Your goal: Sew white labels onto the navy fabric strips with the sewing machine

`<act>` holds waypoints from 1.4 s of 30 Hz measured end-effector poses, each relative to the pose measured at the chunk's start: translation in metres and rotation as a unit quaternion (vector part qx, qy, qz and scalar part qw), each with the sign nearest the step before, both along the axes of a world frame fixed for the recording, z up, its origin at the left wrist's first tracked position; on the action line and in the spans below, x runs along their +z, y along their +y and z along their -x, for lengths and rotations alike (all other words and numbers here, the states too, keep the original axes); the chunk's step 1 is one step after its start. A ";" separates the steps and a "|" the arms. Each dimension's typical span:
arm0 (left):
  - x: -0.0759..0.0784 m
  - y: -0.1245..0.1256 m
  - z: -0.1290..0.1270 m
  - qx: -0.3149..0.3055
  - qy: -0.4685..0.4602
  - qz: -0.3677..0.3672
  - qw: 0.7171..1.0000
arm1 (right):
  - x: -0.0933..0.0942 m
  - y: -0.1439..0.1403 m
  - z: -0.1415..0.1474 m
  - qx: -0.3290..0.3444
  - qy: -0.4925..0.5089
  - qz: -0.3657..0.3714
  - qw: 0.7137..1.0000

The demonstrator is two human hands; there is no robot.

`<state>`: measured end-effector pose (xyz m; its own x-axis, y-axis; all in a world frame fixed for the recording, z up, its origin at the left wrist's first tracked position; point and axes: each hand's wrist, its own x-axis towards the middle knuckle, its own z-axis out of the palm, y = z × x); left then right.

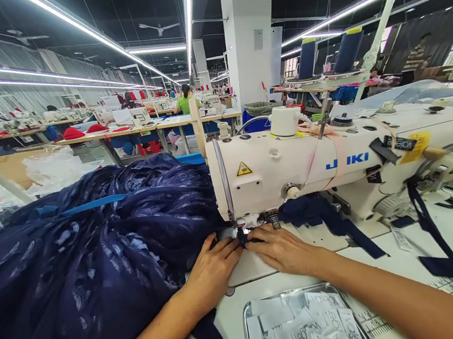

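Head view shows both hands, left (pixel 214 266) and right (pixel 282 249), pressed flat with fingers closed on navy fabric (pixel 94 259) just ahead under the sewing machine (pixel 338 166) needle, apparently mid-seam; feeding onward likely needs steady, even guiding.

"JUKI" in blue on the sewing machine (pixel 338 166); "voleg" on labels (pixel 307 328) in tray (pixel 249 310).

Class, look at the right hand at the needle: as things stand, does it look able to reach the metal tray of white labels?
Probably yes. The right hand rests on the machine bed, and the tray of labels lies open just below the forearm, with nothing visible between them.
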<state>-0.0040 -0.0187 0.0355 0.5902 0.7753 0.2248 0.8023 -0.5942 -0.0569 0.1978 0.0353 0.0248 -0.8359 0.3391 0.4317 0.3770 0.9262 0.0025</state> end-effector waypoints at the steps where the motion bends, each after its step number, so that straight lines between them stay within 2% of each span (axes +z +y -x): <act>1: 0.000 0.000 0.000 0.001 0.002 0.000 1.000 | 0.000 0.000 0.000 -0.001 -0.002 0.001 1.000; 11: -0.002 0.003 0.000 0.008 0.008 -0.010 1.000 | -0.002 -0.001 0.005 -0.038 -0.029 -0.020 0.999; 19: 0.001 0.015 0.004 0.012 -0.019 -0.001 1.000 | -0.002 0.007 0.003 -0.058 -0.027 0.051 0.997; 23: 0.007 0.017 0.000 0.016 -0.012 -0.021 1.000 | -0.005 0.013 0.006 -0.083 -0.020 0.051 0.995; 26: 0.010 0.011 -0.009 0.062 0.027 -0.080 0.995 | -0.006 0.014 0.009 -0.126 -0.022 0.026 0.991; 30: 0.007 0.003 -0.019 0.142 0.103 -0.141 0.974 | -0.001 0.008 0.011 -0.163 -0.063 -0.021 0.984; 34: 0.003 0.008 -0.020 0.182 0.101 -0.147 0.967 | 0.012 -0.007 0.006 -0.147 -0.108 -0.040 0.982; 38: 0.006 0.018 -0.014 0.137 0.089 -0.127 0.978 | 0.019 -0.014 -0.003 -0.112 -0.150 -0.033 0.982; 42: 0.010 0.022 -0.009 0.113 0.071 -0.119 0.984 | 0.010 -0.003 -0.008 -0.063 -0.134 -0.083 0.986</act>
